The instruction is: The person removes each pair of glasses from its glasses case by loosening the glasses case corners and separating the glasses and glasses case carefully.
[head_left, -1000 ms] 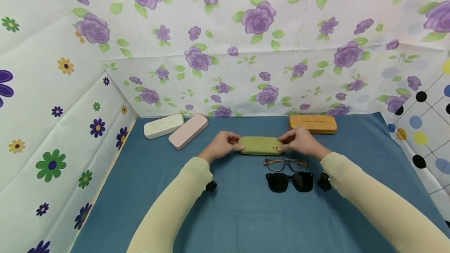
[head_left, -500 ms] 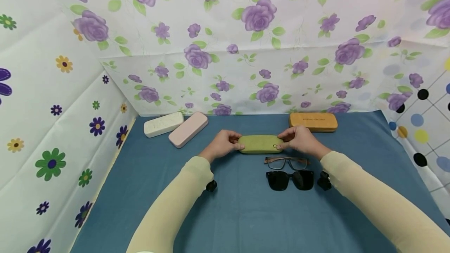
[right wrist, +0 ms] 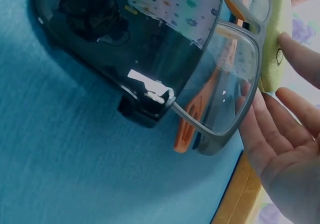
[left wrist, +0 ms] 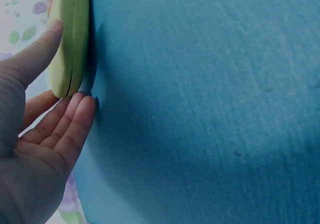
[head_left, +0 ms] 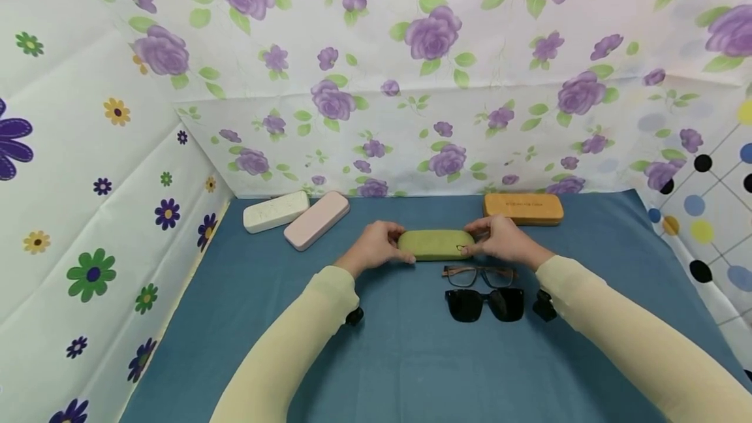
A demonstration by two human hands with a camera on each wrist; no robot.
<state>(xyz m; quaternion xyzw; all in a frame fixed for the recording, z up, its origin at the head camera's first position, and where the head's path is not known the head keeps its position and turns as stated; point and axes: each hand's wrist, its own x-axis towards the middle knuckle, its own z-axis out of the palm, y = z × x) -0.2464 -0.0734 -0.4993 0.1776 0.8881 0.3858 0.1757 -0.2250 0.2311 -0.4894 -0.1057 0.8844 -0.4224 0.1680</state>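
Green case (head_left: pixel 436 245) is pinched at its ends by your left hand (head_left: pixel 377 244) and right hand (head_left: pixel 500 238); nearer you, glasses (head_left: pixel 481 271) and sunglasses (head_left: pixel 466 305) lie on the blue cloth (head_left: pixel 405 361).

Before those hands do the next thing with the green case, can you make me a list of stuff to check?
1. Left fingers at one end of the green glasses case: ok.
2. Right fingers at its other end: ok.
3. Case closed: ok, only a thin seam shows in the left wrist view.
4. Plenty of room in front: not ok, I think; the clear eyeglasses lie close.
5. Sunglasses apart from the case: ok, the eyeglasses lie between.
6. Something inside it: cannot tell while closed.
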